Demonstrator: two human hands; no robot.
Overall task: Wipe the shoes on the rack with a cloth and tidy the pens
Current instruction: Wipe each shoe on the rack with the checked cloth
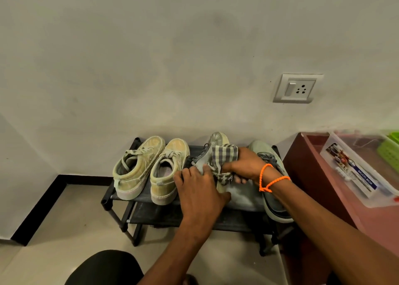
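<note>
**Hands on a tilted shoe at the rack, cloth applied**

Head view. Right hand (pixel 244 166), with an orange cord (pixel 272 178) at the wrist, grips a bunched checked cloth (pixel 224 159) and holds it against a grey shoe (pixel 218 142). Left hand (pixel 198 189) has its fingers curled over the near part of that same shoe, grasping it. The shoe is tipped up, its pale sole turned toward the wall. Both hands are over the top shelf of a black rack (pixel 121 198) standing on the floor against the wall.

On the same shelf, to the left, a pair of tan canvas shoes (pixel 151 168) stands side by side, heels toward the camera. At the right end lies a second grey shoe (pixel 276 205), partly hidden behind the right forearm.

Beside the rack on the right is a reddish-brown counter (pixel 311 177) carrying a clear plastic box (pixel 354 172) with a printed label and a green basket (pixel 390 148). Pens cannot be made out. A switch socket (pixel 296 88) is mounted on the wall above.
</note>
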